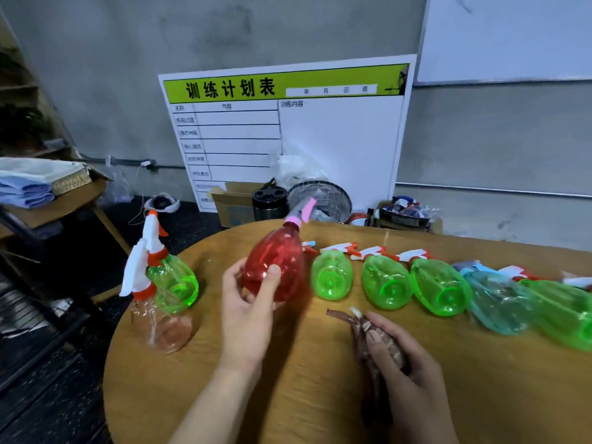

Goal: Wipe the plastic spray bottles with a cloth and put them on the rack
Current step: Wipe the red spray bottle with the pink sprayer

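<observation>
My left hand [250,302] grips a red spray bottle [278,261] by its base, lifted above the round wooden table [288,379], its pink nozzle pointing away. My right hand [400,357] holds a bunched brown cloth [368,334] just above the table, to the right of the red bottle. A row of bottles lies on the table to the right: three green ones [331,275], [386,282], [440,286], a blue one [499,302] and another green one [563,312]. At the table's left edge stand a green bottle [173,280] and a clear pinkish bottle [160,328].
A dark metal rack [35,315] stands to the left of the table, with folded blue cloths [25,190] on a shelf above it. Behind the table are a white planning board [336,136], a cardboard box [234,203], a wire basket [323,197] and a bag of more bottles [403,209].
</observation>
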A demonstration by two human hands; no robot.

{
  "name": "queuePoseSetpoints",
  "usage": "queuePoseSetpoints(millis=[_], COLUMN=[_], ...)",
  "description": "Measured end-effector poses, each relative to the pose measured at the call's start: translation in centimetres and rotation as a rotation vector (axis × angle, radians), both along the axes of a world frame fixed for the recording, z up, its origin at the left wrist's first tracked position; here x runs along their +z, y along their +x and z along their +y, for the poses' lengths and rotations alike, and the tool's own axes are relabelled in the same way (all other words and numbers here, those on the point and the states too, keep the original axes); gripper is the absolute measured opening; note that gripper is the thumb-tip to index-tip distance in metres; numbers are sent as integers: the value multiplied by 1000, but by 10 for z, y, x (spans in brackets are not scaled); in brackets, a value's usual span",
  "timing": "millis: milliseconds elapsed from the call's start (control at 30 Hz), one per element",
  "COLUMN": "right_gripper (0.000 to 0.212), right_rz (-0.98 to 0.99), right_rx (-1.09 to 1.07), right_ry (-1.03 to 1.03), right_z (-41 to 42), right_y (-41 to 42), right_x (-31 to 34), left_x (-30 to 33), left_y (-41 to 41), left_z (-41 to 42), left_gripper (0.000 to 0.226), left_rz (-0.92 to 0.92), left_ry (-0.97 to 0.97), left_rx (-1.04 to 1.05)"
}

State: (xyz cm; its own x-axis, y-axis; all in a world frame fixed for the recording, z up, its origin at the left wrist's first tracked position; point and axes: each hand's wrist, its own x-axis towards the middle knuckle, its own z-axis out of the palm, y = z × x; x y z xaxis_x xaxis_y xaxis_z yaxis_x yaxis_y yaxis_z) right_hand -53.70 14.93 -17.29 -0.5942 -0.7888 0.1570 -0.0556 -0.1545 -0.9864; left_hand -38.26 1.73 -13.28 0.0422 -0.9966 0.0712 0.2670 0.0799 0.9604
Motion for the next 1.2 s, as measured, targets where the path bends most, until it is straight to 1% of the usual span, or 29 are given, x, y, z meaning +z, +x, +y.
queuePoseSetpoints(millis=[33, 100, 167, 233, 333, 400, 500, 567, 667, 700, 767, 800, 867, 933, 1033, 1067, 1100, 1200], right_gripper=[27, 23, 20, 23, 24, 24, 24, 18, 25, 24, 18, 20, 26, 25, 25, 28, 30, 29], right_rz=[-21, -114, -301, -437, -532, -522, -406, -244, 11, 71, 145, 175, 231, 293, 479, 560, 642, 840], right_rx=[-16, -36, -31, -40, -90, -113, -112, -93, -88, -95, -108, -118, -135, -147, -215, -233, -236, -165], right_ry=[-12, -38, -92, -145, -189, -173, -130, -79, -11, -14, -55, -79, -105, -86, 8, 36, 44, -26], right_z=[4, 18, 37, 55, 84, 98, 110, 113, 112, 110, 107, 105, 100, 95, 89, 89, 90, 94], right_y=[-4, -13, -20, -24, -33, -41, -50, -54, -63, -66, -71, -72, -74, -74, -72, -70, -67, -59], right_x=[2, 7, 13, 14, 15, 10, -1, -4, 2, 5, 8, 9, 9, 6, 1, 0, 1, -2], left_x=[3, -1, -7, -16, -27, -33, -39, -42, -51, -53, -55, -56, -57, -56, -58, -59, -60, -62], left_y=[-9, -28, -45, -58, -70, -73, -77, -78, -79, -78, -77, -76, -77, -81, -86, -87, -88, -85], left_z=[20, 59, 92, 117, 142, 149, 157, 160, 157, 155, 153, 152, 152, 156, 158, 158, 157, 152], left_gripper=[59, 64, 65, 68, 73, 79, 82, 76, 62, 62, 67, 64, 51, 39, 34, 35, 41, 67], left_rz=[55, 108, 135, 138, 95, 58, 51, 54, 37, 31, 1, -16, -47, -96, -132, -123, -104, -43], left_ry=[29, 78, 118, 137, 141, 134, 157, 178, 171, 159, 122, 92, 16, -36, -83, -93, -84, -23], left_rx=[-81, -232, -352, -461, -626, -692, -707, -671, -664, -681, -726, -733, -734, -750, -734, -716, -708, -736])
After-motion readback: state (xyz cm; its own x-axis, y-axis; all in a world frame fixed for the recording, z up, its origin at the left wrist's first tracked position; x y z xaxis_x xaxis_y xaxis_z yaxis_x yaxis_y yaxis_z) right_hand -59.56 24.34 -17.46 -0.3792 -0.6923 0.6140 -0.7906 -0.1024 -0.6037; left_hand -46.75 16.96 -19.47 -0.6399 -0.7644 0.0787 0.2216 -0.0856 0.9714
